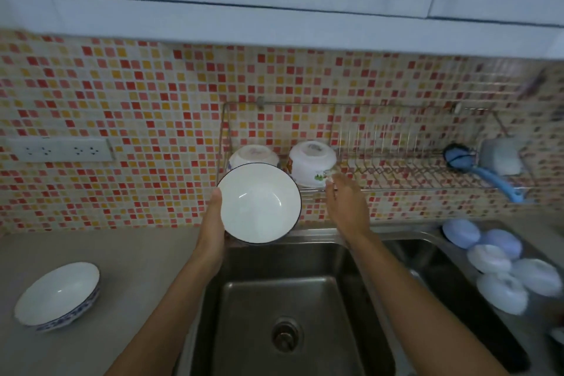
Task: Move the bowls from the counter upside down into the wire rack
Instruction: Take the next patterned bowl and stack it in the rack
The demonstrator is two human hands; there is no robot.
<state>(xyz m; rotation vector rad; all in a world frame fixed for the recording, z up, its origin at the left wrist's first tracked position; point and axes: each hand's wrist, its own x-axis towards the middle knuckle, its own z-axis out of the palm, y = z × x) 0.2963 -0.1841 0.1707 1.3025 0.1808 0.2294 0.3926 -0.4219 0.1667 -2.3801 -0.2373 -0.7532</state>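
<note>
My left hand [213, 223] grips a white bowl with a dark rim [259, 203], tilted so its inside faces me, just in front of the wire rack [396, 174] on the tiled wall. Two white bowls sit upside down in the rack's left part: one [253, 154] partly hidden behind the held bowl, the other [312, 162] to its right. My right hand [346, 204] hovers with fingers spread just below that second bowl, holding nothing. Another white bowl with a blue pattern [58, 294] rests upright on the counter at the far left.
A steel sink [290, 299] lies below my arms. A blue-handled brush [485, 172] and a grey sponge holder [502, 156] hang at the rack's right end. Several pale round lids [494, 259] lie right of the sink. A socket strip [61, 149] is on the wall at left.
</note>
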